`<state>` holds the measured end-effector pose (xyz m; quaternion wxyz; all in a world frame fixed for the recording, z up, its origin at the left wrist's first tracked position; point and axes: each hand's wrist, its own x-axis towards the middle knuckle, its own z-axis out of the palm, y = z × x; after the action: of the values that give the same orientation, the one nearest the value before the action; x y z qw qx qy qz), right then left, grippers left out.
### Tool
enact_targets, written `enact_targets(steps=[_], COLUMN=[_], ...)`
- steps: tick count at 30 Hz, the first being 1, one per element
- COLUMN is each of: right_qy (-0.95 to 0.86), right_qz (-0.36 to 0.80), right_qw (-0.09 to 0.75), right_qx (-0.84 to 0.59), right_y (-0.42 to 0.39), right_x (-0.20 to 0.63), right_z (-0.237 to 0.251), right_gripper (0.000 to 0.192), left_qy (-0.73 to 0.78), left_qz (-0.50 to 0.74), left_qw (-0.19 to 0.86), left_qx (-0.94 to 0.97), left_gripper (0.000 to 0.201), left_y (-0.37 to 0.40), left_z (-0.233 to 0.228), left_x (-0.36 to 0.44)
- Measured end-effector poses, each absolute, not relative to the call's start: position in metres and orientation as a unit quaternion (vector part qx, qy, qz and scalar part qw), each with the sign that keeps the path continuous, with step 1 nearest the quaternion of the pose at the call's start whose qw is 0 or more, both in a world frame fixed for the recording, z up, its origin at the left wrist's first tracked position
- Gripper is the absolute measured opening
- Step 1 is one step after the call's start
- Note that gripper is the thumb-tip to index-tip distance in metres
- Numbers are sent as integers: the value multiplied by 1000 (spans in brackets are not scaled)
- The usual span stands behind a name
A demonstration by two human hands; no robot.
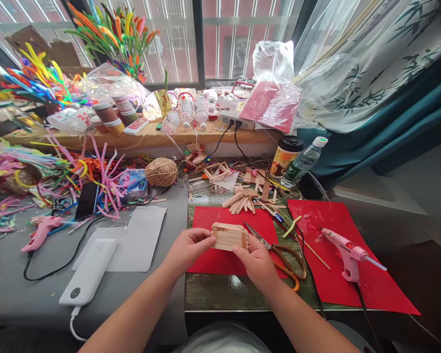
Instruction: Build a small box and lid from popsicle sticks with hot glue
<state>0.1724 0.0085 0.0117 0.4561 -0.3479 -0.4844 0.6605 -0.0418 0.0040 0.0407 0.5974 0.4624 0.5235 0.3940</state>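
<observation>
A small box-like piece made of wooden craft sticks (229, 239) is held up between both hands. My left hand (194, 247) pinches its left end, thumb in front. Its right end is gripped by my right hand (256, 257), with the thumb along the lower edge. Beneath them lies a red sheet (202, 264). Scissors with brown handles (288, 264) rest beside my right hand, blades partly behind it. A pile of loose craft sticks (242, 200) lies just beyond the sheet.
A pink glue gun (347, 252) lies on a second red sheet (385, 289) at right; another glue gun (44, 230) is at left. A white power bank (90, 272), twine ball (161, 171), coffee cup (285, 157) and water bottle (304, 163) stand around. Black cords cross the table.
</observation>
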Motion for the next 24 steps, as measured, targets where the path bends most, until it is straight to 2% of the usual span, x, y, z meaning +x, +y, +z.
enact_targets(steps=[8, 18, 24], right_qy=[-494, -510, -536], right_qz=[646, 620, 604], right_qw=[478, 509, 491], right_qx=[-332, -311, -326], right_y=[20, 26, 25], right_x=[173, 171, 173], right_z=[13, 0, -3], right_gripper=[37, 34, 36], left_qy=[495, 497, 507], left_qz=[389, 440, 469], left_qw=[627, 598, 569], left_qx=[458, 450, 447], left_gripper=[28, 30, 29], left_y=[14, 15, 10], left_z=[38, 10, -10], left_x=[-40, -42, -43])
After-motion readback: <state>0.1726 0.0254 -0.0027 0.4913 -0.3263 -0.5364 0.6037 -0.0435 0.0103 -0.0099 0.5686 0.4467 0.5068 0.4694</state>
